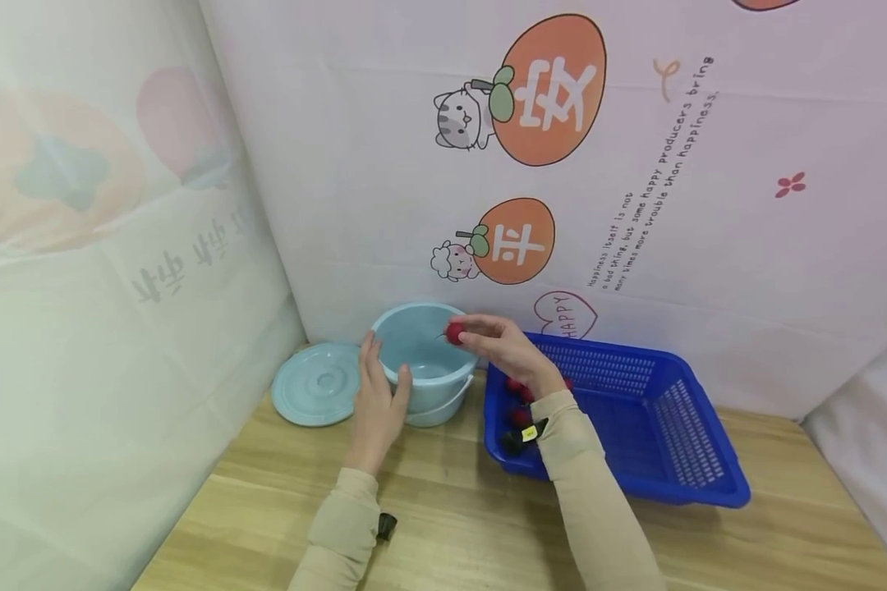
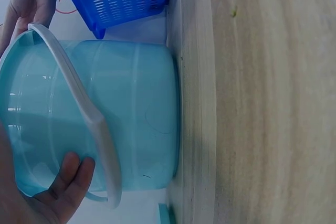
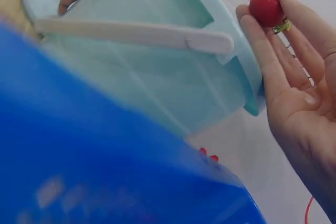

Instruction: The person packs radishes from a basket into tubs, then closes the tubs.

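Note:
A red radish point(image 1: 454, 332) with a thin root is pinched between the thumb and fingertips of my right hand point(image 1: 506, 349), over the right side of the light blue bucket point(image 1: 432, 402). In the right wrist view, a green stem stub shows on the radish point(image 3: 266, 8). My left hand point(image 1: 379, 402) rests against the bucket's left and front side, its fingers fairly straight and the thumb spread apart. The bucket stands upright, uncovered, its pale handle point(image 2: 86, 106) hanging down at the front. Several more radishes point(image 1: 519, 417) lie in the left end of the blue basket point(image 1: 710, 492), partly hidden by my right wrist.
The bucket's round light blue lid point(image 1: 318, 386) lies on the wooden table point(image 1: 473, 509), left of the bucket. The basket stands close on the bucket's right. A printed white cloth point(image 1: 384, 205) hangs right behind them, and another cloth point(image 1: 103, 369) bounds the left side.

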The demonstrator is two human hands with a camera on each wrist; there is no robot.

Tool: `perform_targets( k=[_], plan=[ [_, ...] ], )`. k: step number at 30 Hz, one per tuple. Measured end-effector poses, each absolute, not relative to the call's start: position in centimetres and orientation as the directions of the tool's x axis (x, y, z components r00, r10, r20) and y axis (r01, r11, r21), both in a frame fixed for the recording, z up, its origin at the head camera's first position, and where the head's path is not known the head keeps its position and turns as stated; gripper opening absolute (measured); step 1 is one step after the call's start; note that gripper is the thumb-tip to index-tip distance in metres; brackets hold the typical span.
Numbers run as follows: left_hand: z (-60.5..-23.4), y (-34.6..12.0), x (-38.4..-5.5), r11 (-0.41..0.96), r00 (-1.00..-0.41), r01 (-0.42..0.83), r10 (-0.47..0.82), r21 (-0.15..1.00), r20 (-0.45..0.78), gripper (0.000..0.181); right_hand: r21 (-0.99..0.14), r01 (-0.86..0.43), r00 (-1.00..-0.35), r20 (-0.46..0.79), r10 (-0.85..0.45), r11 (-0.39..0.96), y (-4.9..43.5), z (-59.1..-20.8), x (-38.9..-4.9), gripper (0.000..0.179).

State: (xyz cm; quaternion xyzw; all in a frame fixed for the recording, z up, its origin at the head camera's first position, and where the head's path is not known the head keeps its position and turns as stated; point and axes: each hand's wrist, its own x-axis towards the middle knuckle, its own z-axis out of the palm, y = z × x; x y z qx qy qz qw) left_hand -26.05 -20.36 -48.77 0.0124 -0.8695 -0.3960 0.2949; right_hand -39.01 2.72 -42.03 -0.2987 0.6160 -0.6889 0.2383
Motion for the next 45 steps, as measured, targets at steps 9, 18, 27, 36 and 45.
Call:
perform_targets(
  k=[9,18,27,36,45],
  plan=[
    [-48.7,-20.3,-25.8,0.681,-0.824,0.210,-0.262,0.701,0.502,0.071,-0.955,-0.230,-0.618,-0.005,-0.786,0.187,2.6,-39.9,-39.5,0.039],
    [-48.5,-20.4,-25.8,0.700,-0.825,0.210,-0.248,0.682,0.508,0.072,-0.855,-0.378,-0.529,-0.115,-0.841,0.355,1.0,-37.3,-39.8,0.042],
    [-48.4,-20.4,-25.6,0.688,-0.834,0.199,-0.254,0.698,0.489,0.073,-0.783,-0.459,-0.478,-0.181,-0.860,0.420,0.0,-35.9,-39.7,0.039],
    [-48.8,-20.3,-25.2,0.693,-0.828,0.202,-0.256,0.692,0.499,0.074,-0.752,-0.474,-0.461,-0.231,-0.857,0.458,-0.6,-35.9,-39.5,0.034],
    [-48.6,-20.1,-25.4,0.701,-0.818,0.211,-0.255,0.681,0.516,0.073,-0.755,-0.487,-0.451,-0.213,-0.867,0.438,-0.3,-35.8,-39.4,0.037]
  ],
)
